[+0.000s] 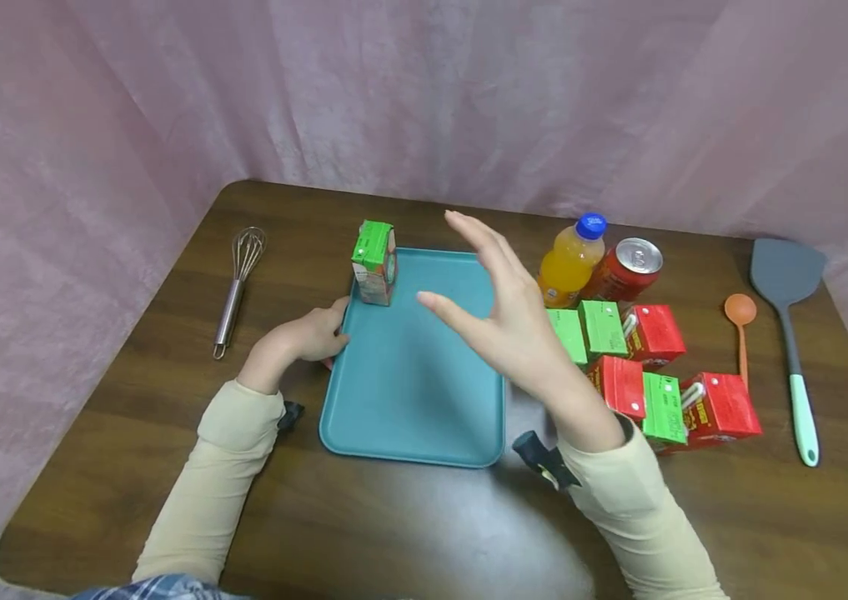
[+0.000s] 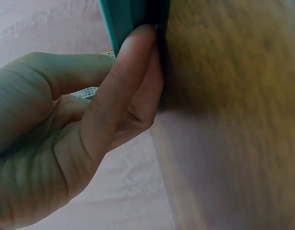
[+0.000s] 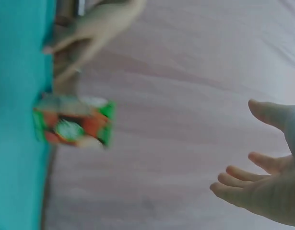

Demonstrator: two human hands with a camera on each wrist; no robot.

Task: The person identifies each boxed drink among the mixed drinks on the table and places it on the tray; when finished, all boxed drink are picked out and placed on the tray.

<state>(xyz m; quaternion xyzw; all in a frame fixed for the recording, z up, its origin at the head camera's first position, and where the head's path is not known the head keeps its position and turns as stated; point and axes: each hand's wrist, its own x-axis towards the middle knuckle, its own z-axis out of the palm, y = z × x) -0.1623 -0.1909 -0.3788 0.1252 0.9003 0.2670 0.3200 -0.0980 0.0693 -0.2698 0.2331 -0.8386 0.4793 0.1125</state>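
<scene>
A teal tray (image 1: 412,392) lies on the wooden table, and a green-topped drink carton (image 1: 373,262) stands upright in its far left corner. My left hand (image 1: 307,333) grips the tray's left edge just nearer than the carton. In the left wrist view, curled fingers (image 2: 116,91) press up against the tray's teal rim (image 2: 119,21). Raised over the tray's right side, my right hand (image 1: 514,329) holds nothing, thumb and fingers spread apart. The right wrist view shows that hand (image 3: 267,194) well apart from the carton (image 3: 73,123), which is blurred there.
Several green and red drink cartons (image 1: 622,385) stand right of the tray. Behind them are an orange drink bottle (image 1: 568,267) and a red can (image 1: 622,271). An orange spoon (image 1: 740,312) and a spatula (image 1: 787,275) lie far right; a whisk (image 1: 236,287) lies left.
</scene>
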